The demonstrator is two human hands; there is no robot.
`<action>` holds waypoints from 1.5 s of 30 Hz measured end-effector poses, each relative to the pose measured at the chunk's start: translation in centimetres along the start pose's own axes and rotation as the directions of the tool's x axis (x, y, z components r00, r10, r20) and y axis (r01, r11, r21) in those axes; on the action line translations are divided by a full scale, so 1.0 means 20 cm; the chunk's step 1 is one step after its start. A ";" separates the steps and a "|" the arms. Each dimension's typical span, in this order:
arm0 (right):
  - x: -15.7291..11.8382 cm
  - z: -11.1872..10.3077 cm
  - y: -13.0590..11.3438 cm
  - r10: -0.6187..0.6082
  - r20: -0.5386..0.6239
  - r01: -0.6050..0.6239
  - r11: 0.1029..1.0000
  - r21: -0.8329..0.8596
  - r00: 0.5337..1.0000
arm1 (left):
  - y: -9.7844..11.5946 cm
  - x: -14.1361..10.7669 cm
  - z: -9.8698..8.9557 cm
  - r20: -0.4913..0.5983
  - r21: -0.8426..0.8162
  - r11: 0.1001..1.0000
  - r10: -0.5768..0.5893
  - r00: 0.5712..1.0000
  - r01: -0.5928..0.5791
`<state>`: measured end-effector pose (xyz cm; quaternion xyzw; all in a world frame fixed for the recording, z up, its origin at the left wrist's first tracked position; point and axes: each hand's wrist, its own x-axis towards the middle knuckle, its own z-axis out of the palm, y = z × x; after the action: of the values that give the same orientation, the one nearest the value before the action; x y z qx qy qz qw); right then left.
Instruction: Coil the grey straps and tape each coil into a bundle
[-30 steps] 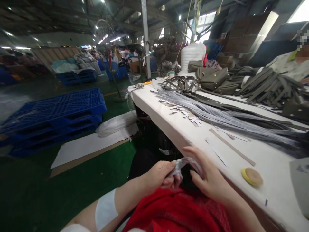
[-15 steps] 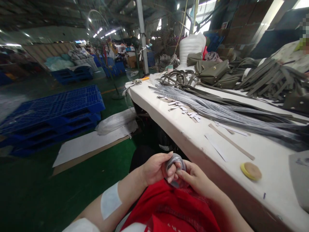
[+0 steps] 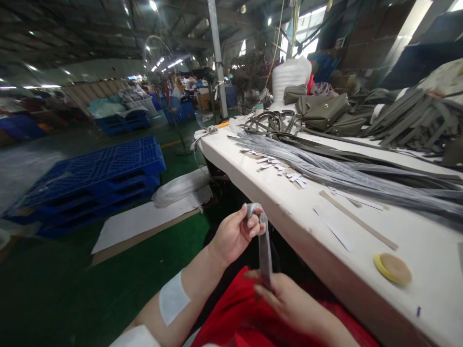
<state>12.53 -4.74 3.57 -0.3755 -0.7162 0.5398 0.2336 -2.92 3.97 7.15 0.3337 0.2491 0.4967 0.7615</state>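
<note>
A grey strap in clear plastic (image 3: 265,250) hangs in front of my red apron, its upper end looped around the fingers of my left hand (image 3: 235,236). That hand is closed, with the thumb pressed on the loop. Lower down, my right hand (image 3: 285,296) has the strap passing between its thumb and fingers; the fingertips are slightly blurred. Beside me on the white table (image 3: 246,180) lies a long bundle of similar plastic-wrapped straps (image 3: 307,161). The strap's lower end is hidden at my right hand.
Dark olive bags (image 3: 321,111) and loose dark straps (image 3: 415,118) are piled at the table's back. Paper scraps (image 3: 289,176), a tan strip (image 3: 358,219) and a yellow tape roll (image 3: 392,268) lie nearer. Blue pallets (image 3: 97,178) and flat cardboard (image 3: 144,224) sit on the floor leftward.
The hands were together around a coiled strap. Now my right hand has moved down, drawing a straight length out below the left hand, which has risen slightly.
</note>
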 end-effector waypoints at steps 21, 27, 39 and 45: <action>0.05 -0.05 0.09 0.014 -0.242 -0.010 1.000 0.017 0.970 | -0.05 -0.09 0.08 0.086 0.124 0.949 -0.300 0.950 0.288; -0.03 -0.01 0.01 0.008 -0.072 0.009 0.971 0.240 0.997 | -0.04 -0.05 0.01 0.122 0.622 0.716 0.311 0.942 -0.317; 0.01 -0.32 0.20 -0.031 -0.540 -0.145 0.949 -0.281 0.841 | -0.12 -0.08 -0.04 0.010 0.494 0.782 -0.442 0.897 0.380; 0.05 -0.14 0.21 0.028 -0.471 -0.015 0.999 0.031 0.882 | 0.02 -0.03 -0.04 0.066 -0.082 0.812 -0.574 0.816 0.578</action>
<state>15.16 -1.72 0.39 -0.5002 -0.6267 0.4444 0.3994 -3.96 3.67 6.98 0.2141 0.2991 0.2480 0.8962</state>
